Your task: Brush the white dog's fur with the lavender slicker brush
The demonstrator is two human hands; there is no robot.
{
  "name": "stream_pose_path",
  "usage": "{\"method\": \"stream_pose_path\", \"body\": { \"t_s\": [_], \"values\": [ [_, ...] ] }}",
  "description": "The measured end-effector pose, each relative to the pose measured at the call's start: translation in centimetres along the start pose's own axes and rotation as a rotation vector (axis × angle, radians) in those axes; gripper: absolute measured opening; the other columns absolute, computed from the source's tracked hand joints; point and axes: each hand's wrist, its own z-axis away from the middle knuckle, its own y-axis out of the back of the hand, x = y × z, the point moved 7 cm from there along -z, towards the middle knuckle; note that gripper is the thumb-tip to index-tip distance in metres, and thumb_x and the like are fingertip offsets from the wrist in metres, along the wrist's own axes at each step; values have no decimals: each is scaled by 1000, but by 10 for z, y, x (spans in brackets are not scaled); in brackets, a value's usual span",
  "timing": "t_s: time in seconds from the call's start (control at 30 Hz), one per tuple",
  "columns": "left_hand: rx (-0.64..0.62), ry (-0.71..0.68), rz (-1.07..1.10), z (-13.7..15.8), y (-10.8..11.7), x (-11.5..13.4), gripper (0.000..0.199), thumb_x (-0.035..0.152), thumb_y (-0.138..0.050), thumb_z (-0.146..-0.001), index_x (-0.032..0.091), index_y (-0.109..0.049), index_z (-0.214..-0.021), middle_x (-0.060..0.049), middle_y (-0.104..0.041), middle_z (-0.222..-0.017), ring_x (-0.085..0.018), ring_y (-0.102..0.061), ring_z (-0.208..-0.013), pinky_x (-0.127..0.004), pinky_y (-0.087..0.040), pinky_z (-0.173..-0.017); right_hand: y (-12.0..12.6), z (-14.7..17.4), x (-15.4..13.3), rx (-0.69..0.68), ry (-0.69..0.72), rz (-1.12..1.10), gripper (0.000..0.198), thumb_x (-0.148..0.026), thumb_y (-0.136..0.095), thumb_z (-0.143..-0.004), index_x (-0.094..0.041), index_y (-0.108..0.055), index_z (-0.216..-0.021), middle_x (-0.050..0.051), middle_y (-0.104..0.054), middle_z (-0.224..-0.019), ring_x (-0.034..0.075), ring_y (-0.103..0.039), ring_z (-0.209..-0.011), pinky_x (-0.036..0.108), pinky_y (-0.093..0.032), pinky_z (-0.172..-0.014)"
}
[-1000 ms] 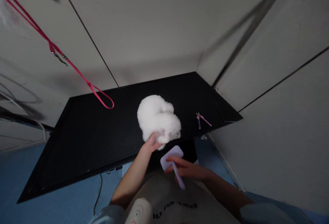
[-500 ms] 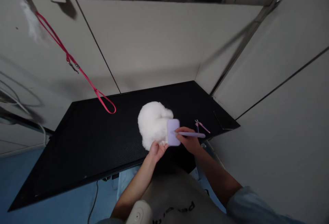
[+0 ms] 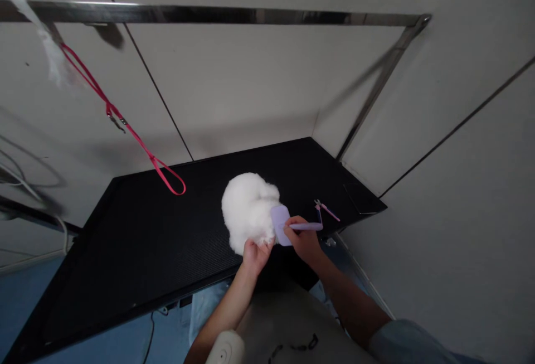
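1. Spanning the corner, a black table (image 3: pixel 137 241) sits under a steel bar (image 3: pixel 209 14).
2. Red leash (image 3: pixel 125 124) hangs left.
3. White dog (image 3: pixel 246 210) sits center; left hand (image 3: pixel 256 253) grips its fur.
4. Right hand (image 3: pixel 304 237) clasps a brush (image 3: pixel 281 223) against the dog.
5. Clippers (image 3: pixel 325 209) lie nearby.

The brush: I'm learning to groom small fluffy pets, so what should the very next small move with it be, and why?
Probably a short, gentle stroke toward the person. The brush, gripped by the right hand, has its pad against the near side of the white fluffy animal, while the left hand steadies it from below at the near edge of the black table. Keeping the stroke light seems wise.
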Motion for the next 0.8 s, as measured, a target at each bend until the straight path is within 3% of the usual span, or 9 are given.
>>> {"method": "stream_pose_path", "body": {
  "t_s": [0.13,0.2,0.27,0.4,0.47,0.53,0.63,0.73,0.8],
  "values": [
    [22,2,-164,0,0,0,32,21,-63,-70,15,-68,-101,-9,-73,-93,-24,-69,-93,-31,-58,-82,-6,2,6,-127,-89,-88,17,-35,-63,-68,-20,-62,-76,-1,-57,-60,15,-52,-55,26,-42,-52],
    [24,-90,-320,3,0,9,29,25,-68,-68,16,-69,-95,-8,-73,-94,-23,-68,-90,-32,-58,-78,7,-2,7,-1,-119,-65,17,-35,-62,-69,-20,-60,-77,-3,-54,-58,14,-50,-53,25,-40,-51],
    [15,-262,-566,9,-3,26,26,30,-72,-67,17,-71,-89,-7,-73,-91,-23,-67,-86,-34,-57,-78,18,-8,2,76,-90,-37,15,-34,-61,-71,-21,-59,-77,-3,-54,-60,14,-50,-56,25,-39,-52],
    [-10,-727,-1088,33,-21,60,22,39,-74,-70,16,-71,-70,-11,-70,-100,-25,-62,-101,-37,-47,-99,5,-22,-1,-187,-120,-86,13,-33,-61,-69,-20,-59,-72,-4,-51,-54,12,-48,-51,24,-36,-49],
    [-23,-857,-1170,40,-29,66,25,40,-71,-73,17,-70,-67,-12,-66,-114,-26,-58,-111,-36,-42,-103,9,-30,0,-114,-140,-95,14,-34,-59,-71,-20,-58,-72,-5,-49,-52,12,-47,-50,23,-35,-48],
    [-48,-799,-1128,35,-29,63,28,44,-68,-76,17,-71,-71,-12,-69,-106,-25,-61,-103,-35,-47,-96,11,-37,-2,-94,-130,-99,14,-34,-58,-72,-20,-57,-72,-5,-49,-52,12,-46,-50,23,-34,-49],
    [-5,-603,-918,19,-18,52,37,53,-64,-77,16,-70,-75,-5,-68,-73,-21,-63,-74,-33,-52,-74,3,-44,-7,-239,-105,-77,13,-33,-59,-71,-20,-57,-70,-5,-48,-50,12,-46,-49,23,-35,-50],
    [39,-584,-780,12,-9,47,41,55,-64,-75,15,-73,-79,-7,-71,-81,-21,-64,-80,-31,-51,-75,19,-53,-15,-42,-65,-18,14,-34,-57,-74,-20,-57,-74,-5,-49,-53,12,-46,-51,23,-34,-49],
    [35,-589,-787,10,-6,44,41,53,-66,-73,14,-74,-82,-7,-73,-85,-21,-65,-83,-30,-51,-75,18,-55,-19,-69,-55,4,13,-33,-56,-74,-20,-57,-75,-5,-50,-54,13,-46,-52,23,-34,-50]
  ]
}}
